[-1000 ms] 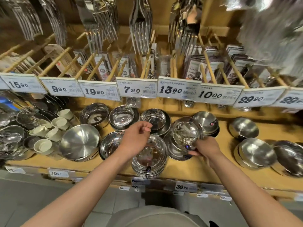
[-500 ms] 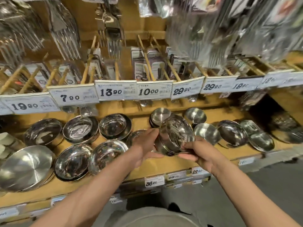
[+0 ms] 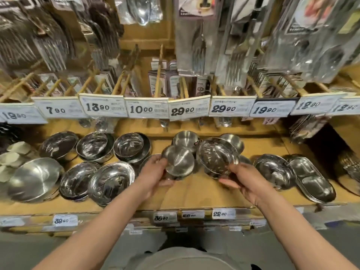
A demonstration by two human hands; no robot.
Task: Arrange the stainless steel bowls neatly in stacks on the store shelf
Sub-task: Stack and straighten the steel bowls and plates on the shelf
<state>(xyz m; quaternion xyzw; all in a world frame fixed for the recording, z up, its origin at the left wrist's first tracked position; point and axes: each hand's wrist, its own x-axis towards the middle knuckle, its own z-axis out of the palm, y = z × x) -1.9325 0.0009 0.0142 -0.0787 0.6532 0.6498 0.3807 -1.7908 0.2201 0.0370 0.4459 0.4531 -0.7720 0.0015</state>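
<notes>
On the wooden store shelf [image 3: 194, 193], I see stacked steel bowls [image 3: 112, 180] crowding the left. My left hand [image 3: 153, 177] curls its fingers around an upturned steel bowl [image 3: 179, 161]; my right hand [image 3: 246, 183] pinches the rim of a tilted bowl stack [image 3: 217, 155]. Polished steel looks light, rigid and slippery, so rims seem the surest hold. Bare board lies beneath both hands; oval trays [image 3: 309, 178] hem the right.
</notes>
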